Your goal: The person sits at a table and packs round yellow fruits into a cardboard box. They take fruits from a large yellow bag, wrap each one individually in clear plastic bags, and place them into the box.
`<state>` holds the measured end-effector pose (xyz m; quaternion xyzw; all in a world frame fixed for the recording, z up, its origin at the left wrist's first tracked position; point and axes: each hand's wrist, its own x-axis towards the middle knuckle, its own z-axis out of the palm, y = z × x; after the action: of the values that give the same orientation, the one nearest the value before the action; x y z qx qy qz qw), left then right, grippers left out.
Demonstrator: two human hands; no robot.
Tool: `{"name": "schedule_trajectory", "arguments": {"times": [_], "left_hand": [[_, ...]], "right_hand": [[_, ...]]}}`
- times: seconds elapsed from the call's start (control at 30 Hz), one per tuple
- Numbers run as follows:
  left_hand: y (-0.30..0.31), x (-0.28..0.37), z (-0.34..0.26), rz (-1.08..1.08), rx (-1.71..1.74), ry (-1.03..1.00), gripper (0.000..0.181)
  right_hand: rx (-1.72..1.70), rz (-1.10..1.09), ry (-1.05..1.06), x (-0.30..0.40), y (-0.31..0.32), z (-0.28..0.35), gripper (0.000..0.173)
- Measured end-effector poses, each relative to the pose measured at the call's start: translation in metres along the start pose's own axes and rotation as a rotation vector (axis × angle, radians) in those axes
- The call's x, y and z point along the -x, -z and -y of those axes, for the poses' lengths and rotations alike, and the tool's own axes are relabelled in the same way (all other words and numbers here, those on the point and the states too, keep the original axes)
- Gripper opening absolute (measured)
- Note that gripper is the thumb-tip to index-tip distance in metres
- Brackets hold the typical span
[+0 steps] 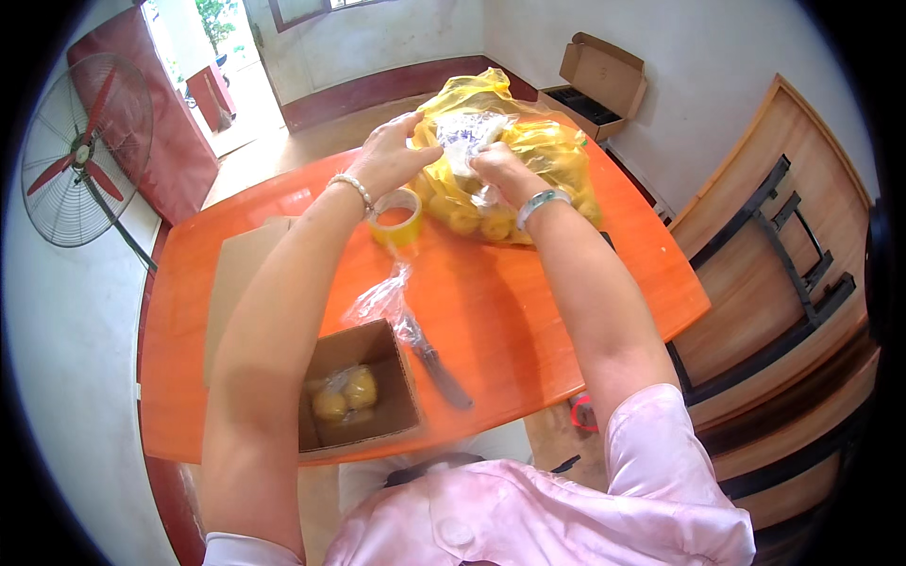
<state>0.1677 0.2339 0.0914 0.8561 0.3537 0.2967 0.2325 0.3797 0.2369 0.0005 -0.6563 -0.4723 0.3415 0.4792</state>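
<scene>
A thin yellow plastic bag point(442, 191) with several round yellow items point(495, 225), perhaps potatoes or fruit, stands at the table's far side. Over its mouth, my right hand point(499, 170) grips a white and clear plastic packet point(460, 138) with blue print. My left hand point(396, 152) is at the bag's left side, thumb and fingers apart, its fingertips against the yellow film. Below my left wrist is a roll of yellow packing tape point(396, 216). Near me sits an open cardboard box point(382, 378) holding round yellow items in clear plastic point(347, 396).
On the orange table point(495, 332) lie a knife point(442, 375) and crumpled clear plastic point(382, 301) touching its far end. Flat cardboard point(237, 276) lies partly under my left arm. Around the table are a pedestal fan point(83, 152), an open carton point(601, 85) and leaning folded tables point(800, 212).
</scene>
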Motion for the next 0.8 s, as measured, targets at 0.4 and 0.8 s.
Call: {"name": "schedule_trajectory", "arguments": {"times": [0.4,0.8], "left_hand": [[-0.004,0.017,-0.012,0.095,-0.056,0.034,0.07],[0.035,0.145,-0.132,0.126,-0.003,0.052,0.04]], "right_hand": [[0.741,0.481,0.173,0.106,0.046,0.019,0.016],[-0.309,0.224,0.12,0.205,0.056,0.061,0.02]]}}
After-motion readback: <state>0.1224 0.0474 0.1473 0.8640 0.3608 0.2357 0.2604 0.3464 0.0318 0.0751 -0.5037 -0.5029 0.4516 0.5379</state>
